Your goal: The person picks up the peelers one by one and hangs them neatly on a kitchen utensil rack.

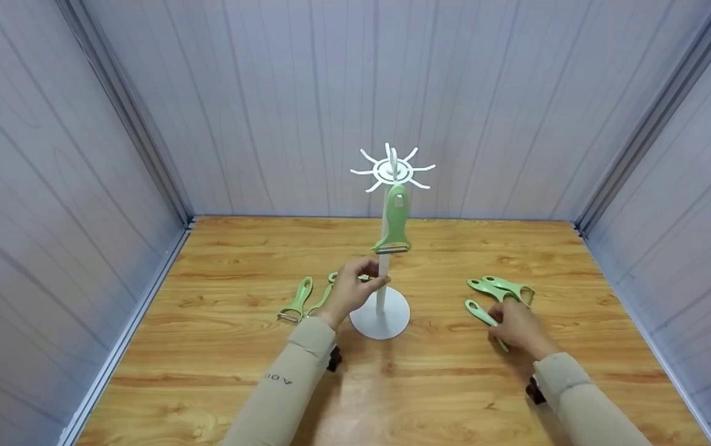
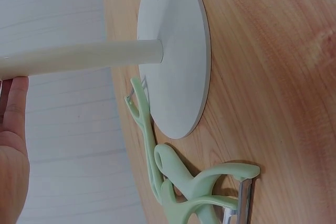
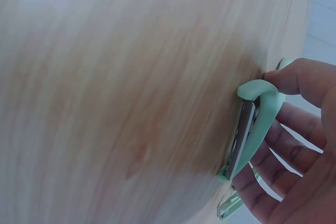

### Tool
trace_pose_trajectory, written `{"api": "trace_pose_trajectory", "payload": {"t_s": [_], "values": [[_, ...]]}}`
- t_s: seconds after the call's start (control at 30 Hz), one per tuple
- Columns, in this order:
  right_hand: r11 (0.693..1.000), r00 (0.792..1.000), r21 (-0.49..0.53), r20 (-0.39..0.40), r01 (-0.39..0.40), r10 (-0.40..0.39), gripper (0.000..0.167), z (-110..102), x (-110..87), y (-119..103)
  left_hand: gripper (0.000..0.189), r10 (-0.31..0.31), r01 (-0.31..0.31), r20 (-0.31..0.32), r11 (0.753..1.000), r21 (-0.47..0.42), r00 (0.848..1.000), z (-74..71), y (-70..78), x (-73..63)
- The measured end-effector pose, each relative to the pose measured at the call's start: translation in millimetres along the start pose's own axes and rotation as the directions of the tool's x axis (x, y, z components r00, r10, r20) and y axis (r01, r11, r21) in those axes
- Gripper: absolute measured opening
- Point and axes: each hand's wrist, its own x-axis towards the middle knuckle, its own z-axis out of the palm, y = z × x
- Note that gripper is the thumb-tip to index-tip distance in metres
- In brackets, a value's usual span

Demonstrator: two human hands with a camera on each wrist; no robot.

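Over on the left of the head view, a pair of green peelers [image 1: 306,300] lies on the wooden table [image 1: 219,347], their handles crossing; the left wrist view shows them just beside the rim of the stand's round base [image 2: 176,51], one metal blade catching the light at the bottom of that frame. Moving right, the left hand [image 1: 350,291] has its fingers and thumb curled round the white pole [image 1: 383,282] of the hanging stand, low down, just above the base. In the left wrist view the palm sits at the left edge with the pole running across the upper half. Centre frame now: one green peeler [image 1: 395,220] hangs blade down from a prong of the white sunburst crown [image 1: 391,168] at the top of the stand, in front of the pole. Further right, two more green peelers [image 1: 503,288] lie side by side on the table, just above the right hand [image 1: 519,328]. That hand is down on the wood with its fingers closing on another peeler [image 1: 481,316], whose looped handle pokes out toward the left. The right wrist view confirms it: fingertips [image 3: 294,80] curl over the Y-shaped head of that peeler [image 3: 252,129], blade edge against the table, a loose grip. Grey panelled walls [image 1: 52,186] box in the scene.
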Motion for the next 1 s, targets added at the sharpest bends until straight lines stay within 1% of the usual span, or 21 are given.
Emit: {"api": "trace_pose_trajectory", "payload": {"t_s": [0.07,0.33,0.4,0.53,0.6,0.83,1.0], "values": [[1.0,1.0,0.008,0.007,-0.014,0.013,0.011,-0.6,-0.2,-0.5,0.015,-0.004,0.004,0.001,1.0,0.006,1.0,0.0,-0.2,-0.5],[0.999,0.999,0.006,0.005,-0.036,0.036,0.015,-0.7,3.1,-1.1,0.013,-0.041,0.041,0.007,0.999,0.018,0.999,-1.2,-1.2,-2.1],[0.999,0.999,0.005,0.008,-0.045,0.045,0.017,0.5,3.4,-1.5,0.012,-0.039,0.039,0.012,0.999,0.019,0.999,-1.1,-1.4,-1.9],[0.999,0.999,-0.002,0.001,-0.046,0.046,0.022,-0.5,4.0,-3.6,0.011,-0.011,0.01,0.013,1.0,0.022,1.0,-0.7,-1.4,-0.2],[0.999,0.999,-0.01,-0.013,-0.036,0.036,0.024,-2.7,4.4,-6.0,0.011,-0.001,0.0,0.012,1.0,0.02,1.0,-0.5,-1.0,0.5],[0.999,0.997,-0.025,-0.075,-0.02,0.018,0.026,-6.4,4.8,-19.2,0.011,-0.009,0.008,0.013,1.0,0.021,1.0,-0.8,0.2,-0.1],[1.0,0.99,-0.011,-0.143,0.012,-0.013,0.029,-7.6,3.5,-29.7,0.012,0.008,-0.008,0.009,0.999,0.043,1.0,-1.1,-0.4,-1.1]]}}
